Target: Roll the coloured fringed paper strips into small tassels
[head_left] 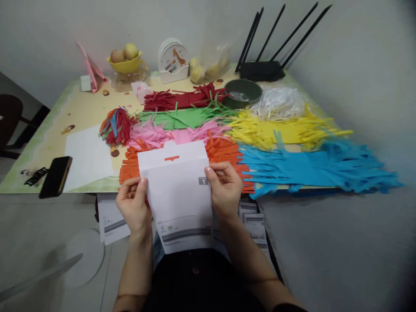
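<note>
Between my hands is a white cardboard packaging card (182,195) with a hanging slot near its top and grey printed stripes near the bottom. My left hand (133,203) pinches its left edge between thumb and fingers. On the opposite edge, my right hand (225,188) grips it the same way, beside a small grey label marked 1. Behind the card lies orange fringed tissue paper (130,164), partly covered by it. Pink (185,135), green (186,118) and dark red fringed paper (185,100) lie farther back in rows.
Yellow (282,130) and blue fringed paper (302,167) lie to the right, near white strands (279,102) and a dark green bowl (243,93). A router (261,70) stands behind. A phone (56,177), white sheet (86,158) and multicoloured tassel bundle (116,125) lie left.
</note>
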A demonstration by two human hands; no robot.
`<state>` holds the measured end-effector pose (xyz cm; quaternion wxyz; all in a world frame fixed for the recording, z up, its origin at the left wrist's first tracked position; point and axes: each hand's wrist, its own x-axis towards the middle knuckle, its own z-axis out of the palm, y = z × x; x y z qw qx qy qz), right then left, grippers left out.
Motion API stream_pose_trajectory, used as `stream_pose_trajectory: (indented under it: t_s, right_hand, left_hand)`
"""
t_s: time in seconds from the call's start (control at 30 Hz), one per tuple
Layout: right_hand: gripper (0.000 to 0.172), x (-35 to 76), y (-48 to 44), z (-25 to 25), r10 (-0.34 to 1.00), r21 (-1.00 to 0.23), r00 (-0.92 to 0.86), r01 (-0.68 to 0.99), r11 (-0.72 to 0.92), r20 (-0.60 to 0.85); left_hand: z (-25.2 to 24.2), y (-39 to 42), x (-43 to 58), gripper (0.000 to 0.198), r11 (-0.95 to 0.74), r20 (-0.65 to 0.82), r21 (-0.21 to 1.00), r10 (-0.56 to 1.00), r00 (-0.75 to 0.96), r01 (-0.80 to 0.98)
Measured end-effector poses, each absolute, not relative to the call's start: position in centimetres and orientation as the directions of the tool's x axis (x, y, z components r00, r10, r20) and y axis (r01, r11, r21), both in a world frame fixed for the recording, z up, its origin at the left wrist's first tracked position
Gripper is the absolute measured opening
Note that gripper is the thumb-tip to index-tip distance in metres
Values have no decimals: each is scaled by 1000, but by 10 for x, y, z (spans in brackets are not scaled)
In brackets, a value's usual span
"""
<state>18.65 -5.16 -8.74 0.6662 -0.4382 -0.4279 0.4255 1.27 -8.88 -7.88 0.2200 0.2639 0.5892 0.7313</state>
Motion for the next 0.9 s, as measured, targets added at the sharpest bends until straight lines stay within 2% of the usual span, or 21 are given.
stream_pose_trajectory:
  t_s: [0.1,0.2,0.27,0.4,0.6,0.7,0.9]
  right_hand:
    - [16,190,-52,-89,960,-952,226,-218,215,165]
    - [25,196,-51,-89,983,-955,133,-249,158,128]
    - [23,202,-50,-88,991,-964,84,-236,120,103]
    - [22,212,-46,-82,997,-979,-9,-189,73,77]
    - [30,231,-32,-74,978,-987,-180,-137,80,104]
    - [36,240,-25,-70,943,-992,-319,-110,61,93]
    - [19,245,-21,-53,881,-981,-435,-37,190,187]
  left_hand:
    - [-74,-90,12,21,-232,101,970,655,-749,-73]
    - [-72,-92,10,26,-217,67,969,698,-713,-122]
    - [-72,-93,7,28,-188,55,976,706,-706,-112]
    - [-74,-93,-1,23,-126,108,992,719,-687,24]
    - [-65,-99,-13,26,-66,245,928,849,-469,366]
    - [-62,-98,-18,27,-83,234,922,898,-373,379]
    - [-55,-85,-24,27,-146,213,927,963,-164,344]
